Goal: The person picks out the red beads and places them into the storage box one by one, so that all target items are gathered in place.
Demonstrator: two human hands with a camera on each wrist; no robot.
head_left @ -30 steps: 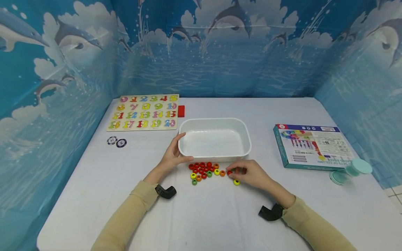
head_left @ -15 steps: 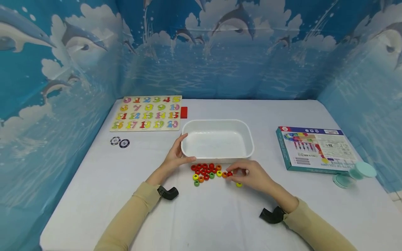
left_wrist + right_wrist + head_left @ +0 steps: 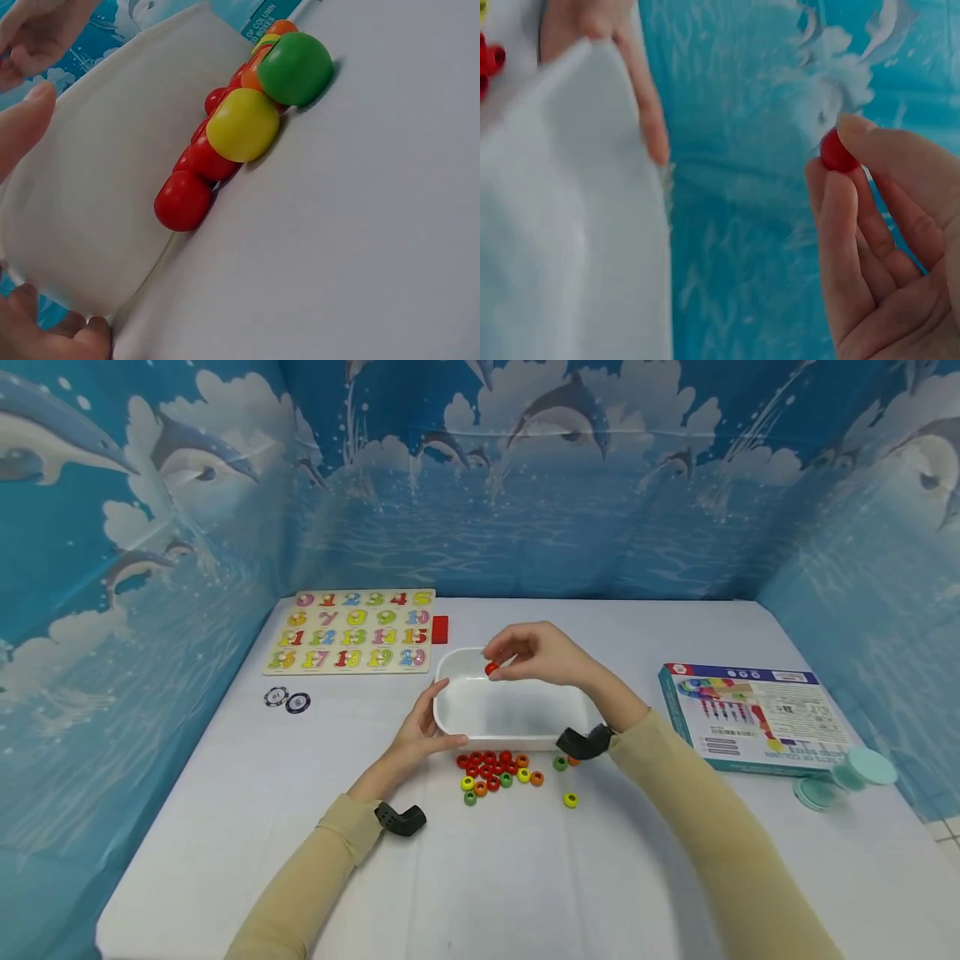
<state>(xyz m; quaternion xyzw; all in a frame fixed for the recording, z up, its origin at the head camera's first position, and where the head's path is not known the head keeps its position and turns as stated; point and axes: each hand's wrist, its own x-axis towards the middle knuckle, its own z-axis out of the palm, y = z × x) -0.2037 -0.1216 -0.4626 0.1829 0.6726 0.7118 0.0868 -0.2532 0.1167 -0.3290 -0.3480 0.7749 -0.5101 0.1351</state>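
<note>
My right hand (image 3: 543, 653) is over the back left part of a white rectangular tray (image 3: 517, 714). Between its thumb and fingertips it pinches a red bead (image 3: 839, 151), held up clear of the tray wall in the right wrist view. My left hand (image 3: 417, 727) holds the tray's front left corner, thumb at the front and fingers along the left side. Just in front of the tray lies a cluster of red, yellow, orange and green round beads (image 3: 488, 770) with holes. A yellow bead (image 3: 571, 800) and a green bead (image 3: 560, 763) lie to its right.
A wooden number board (image 3: 352, 632) with a red block (image 3: 440, 629) beside it is at the back left. Two poker chips (image 3: 297, 702) lie below it. On the right are a flat game box (image 3: 753, 718) and a pale green container (image 3: 870, 766).
My right hand has lifted a red bead from the right end of the cluster and carried it up and left over the tray. The left hand stays at the tray corner.
</note>
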